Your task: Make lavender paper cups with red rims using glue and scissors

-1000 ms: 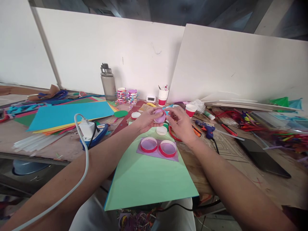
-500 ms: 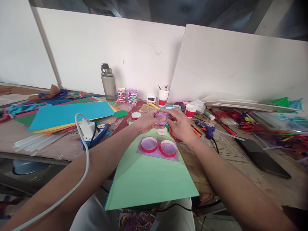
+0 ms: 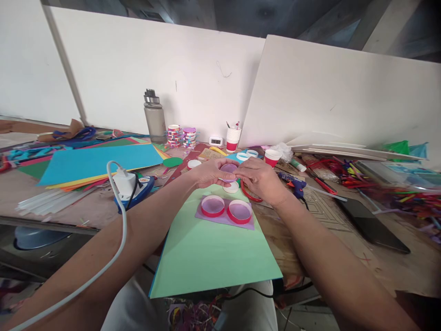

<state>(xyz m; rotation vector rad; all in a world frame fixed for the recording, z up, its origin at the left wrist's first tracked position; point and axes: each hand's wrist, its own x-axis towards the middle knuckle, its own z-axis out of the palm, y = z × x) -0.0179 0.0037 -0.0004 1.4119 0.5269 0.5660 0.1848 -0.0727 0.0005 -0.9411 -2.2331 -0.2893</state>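
a small purple disc (image 3: 228, 168) is pinched flat between the left hand (image 3: 211, 173) and right hand (image 3: 261, 179), fingertips closed on its rim, above the two red-rimmed rings (image 3: 225, 209) on the green sheet (image 3: 210, 257).

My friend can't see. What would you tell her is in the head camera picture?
Two hands, left and right, hold a small purple disc together above a green sheet. Two red rings sit on a purple paper below, on a messy craft table.
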